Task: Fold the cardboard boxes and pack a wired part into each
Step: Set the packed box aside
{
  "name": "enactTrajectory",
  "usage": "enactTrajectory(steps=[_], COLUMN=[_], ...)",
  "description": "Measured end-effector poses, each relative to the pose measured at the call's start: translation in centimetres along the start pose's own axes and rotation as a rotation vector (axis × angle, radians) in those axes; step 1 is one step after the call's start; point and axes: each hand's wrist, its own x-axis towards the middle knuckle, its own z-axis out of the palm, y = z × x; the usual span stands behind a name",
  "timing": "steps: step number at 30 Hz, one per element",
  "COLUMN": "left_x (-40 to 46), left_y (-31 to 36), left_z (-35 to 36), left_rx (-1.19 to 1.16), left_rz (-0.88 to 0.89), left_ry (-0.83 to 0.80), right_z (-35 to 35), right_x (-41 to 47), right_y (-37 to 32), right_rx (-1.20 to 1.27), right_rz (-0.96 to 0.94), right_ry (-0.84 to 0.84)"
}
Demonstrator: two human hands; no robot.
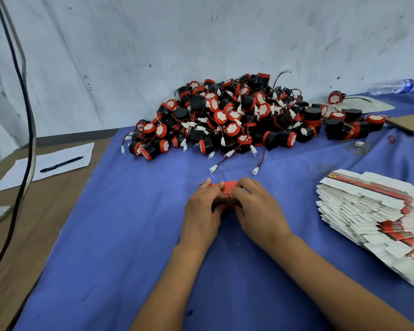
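Centre of the frame, low on the blue cloth covering the bench: left hand and right hand close together, fingers of both curled around a small red cardboard box, gripped between them. Box mostly hidden by the fingers, so impossible to tell whether its flaps are closed. Just beyond the hands, toward the upper centre, a big heap of wired parts, black and red with white connectors on thin leads, piled against the white backdrop. At the right edge, a fanned stack of flat boxes, white and red. Upper right, a clear water bottle lying down. At the left, a sheet of paper with a black pen on it.
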Motion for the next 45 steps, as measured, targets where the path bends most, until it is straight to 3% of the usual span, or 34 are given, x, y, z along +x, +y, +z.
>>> enactTrajectory(steps=[4,9,12,16,21,25,27,30,33,36,40,45], left_x=[0.1,0.2,1.3,4.5,7.2,4.2,2.1,-0.1,-0.9,-0.4,1.7,3.5], left_y=[0.7,2.0,5.0,13.6,29.3,41.0,44.9,48.2,48.4,46.8,42.4,34.6], left_z=[-0.3,-0.7,-0.3,1.5,7.0,11.7,13.5,16.3,17.7,17.7,17.2,15.6], left_rx=[0.006,-0.154,-0.343,-0.544,-0.757,-0.867,-0.874,-0.658,-0.527,-0.606,-0.776,-0.73], left_rz=[-0.002,-0.087,-0.101,0.046,0.357,0.467,0.521,0.656,0.699,0.621,0.329,0.015], left_ry=[0.038,0.072,0.06,0.099,-0.045,-0.206,-0.324,-0.458,-0.608,-0.601,-0.575,-0.489], right_z=[1.0,-0.7,-4.8,-14.6,-28.9,-38.0,-41.1,-43.5,-42.9,-42.1,-40.3,-38.8], right_x=[0.7,-0.3,-0.7,-1.5,-7.6,-15.3,-18.3,-21.3,-21.8,-20.7,-17.3,-14.7], right_y=[-1.2,-1.1,-0.2,1.7,4.0,4.9,5.8,7.0,7.4,7.6,7.3,5.9], right_rx=[-0.08,-0.041,-0.052,-0.144,-0.293,-0.416,-0.468,-0.421,-0.343,-0.344,-0.444,-0.465], right_rz=[0.004,-0.021,-0.01,0.056,0.392,0.702,0.932,1.299,1.359,1.278,1.197,1.214], right_ry=[-0.086,-0.096,0.048,0.268,0.442,0.552,0.485,0.19,0.092,0.204,0.332,0.281])
